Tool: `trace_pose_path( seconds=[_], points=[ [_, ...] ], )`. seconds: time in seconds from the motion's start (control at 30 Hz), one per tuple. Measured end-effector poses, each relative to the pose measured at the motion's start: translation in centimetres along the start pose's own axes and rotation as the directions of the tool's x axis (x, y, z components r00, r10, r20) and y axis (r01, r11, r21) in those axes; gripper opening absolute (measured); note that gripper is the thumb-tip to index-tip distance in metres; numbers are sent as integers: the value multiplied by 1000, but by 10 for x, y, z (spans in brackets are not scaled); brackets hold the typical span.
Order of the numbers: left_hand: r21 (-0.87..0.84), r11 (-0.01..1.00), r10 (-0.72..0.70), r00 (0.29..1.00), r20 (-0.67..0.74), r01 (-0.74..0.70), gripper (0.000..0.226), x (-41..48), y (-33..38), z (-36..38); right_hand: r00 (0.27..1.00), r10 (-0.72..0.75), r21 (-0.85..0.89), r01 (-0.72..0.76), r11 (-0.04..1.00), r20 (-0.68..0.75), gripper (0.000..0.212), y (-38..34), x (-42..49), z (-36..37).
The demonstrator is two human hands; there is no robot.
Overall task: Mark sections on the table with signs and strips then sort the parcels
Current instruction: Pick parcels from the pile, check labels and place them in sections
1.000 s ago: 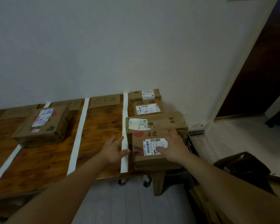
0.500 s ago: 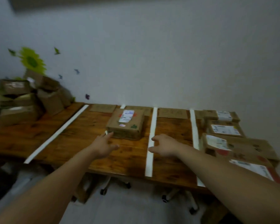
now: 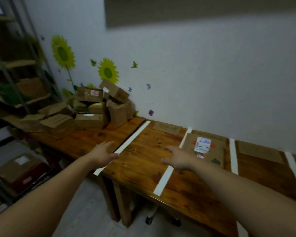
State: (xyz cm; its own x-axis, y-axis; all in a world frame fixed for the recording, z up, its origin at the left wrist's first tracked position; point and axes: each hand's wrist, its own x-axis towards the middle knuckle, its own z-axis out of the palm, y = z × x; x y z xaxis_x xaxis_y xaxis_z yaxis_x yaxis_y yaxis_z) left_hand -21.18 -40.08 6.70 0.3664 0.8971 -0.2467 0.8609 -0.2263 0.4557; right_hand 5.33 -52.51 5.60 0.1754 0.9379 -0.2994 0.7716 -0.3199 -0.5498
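Observation:
A wooden table (image 3: pixel 140 161) runs along the wall, split into sections by white strips (image 3: pixel 132 141). Cardboard signs (image 3: pixel 167 128) lie at the back edge by the wall. One flat parcel (image 3: pixel 204 149) with a white label lies in a middle section. A heap of unsorted cardboard parcels (image 3: pixel 92 108) sits at the table's far left end. My left hand (image 3: pixel 103 153) hovers open over the leftmost strip, holding nothing. My right hand (image 3: pixel 179 159) is open too, stretched out above the second strip just left of the flat parcel.
A metal shelf rack (image 3: pixel 12 65) with boxes stands at the far left. More boxes and a crate (image 3: pixel 19 170) sit on the floor below it. Sunflower and butterfly stickers decorate the wall. A chair castor (image 3: pixel 149 219) shows under the table.
The view has swung left from the stacked parcels at the table's right end. Both hands left that stack and now reach empty toward the left sections and the heap.

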Motion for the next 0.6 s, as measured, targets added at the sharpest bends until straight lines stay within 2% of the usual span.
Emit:
trace_pose_path(
  seconds=[0.3,0.6],
  points=[
    [-42,993,-110,990,-89,107,71,123,-64,-87,987,-160,34,160,986,-1,74,-92,195,7],
    [-31,986,-165,972,-166,162,75,235,-130,-177,966,-257,-51,256,965,-17,74,-203,351,-5]
  ],
)
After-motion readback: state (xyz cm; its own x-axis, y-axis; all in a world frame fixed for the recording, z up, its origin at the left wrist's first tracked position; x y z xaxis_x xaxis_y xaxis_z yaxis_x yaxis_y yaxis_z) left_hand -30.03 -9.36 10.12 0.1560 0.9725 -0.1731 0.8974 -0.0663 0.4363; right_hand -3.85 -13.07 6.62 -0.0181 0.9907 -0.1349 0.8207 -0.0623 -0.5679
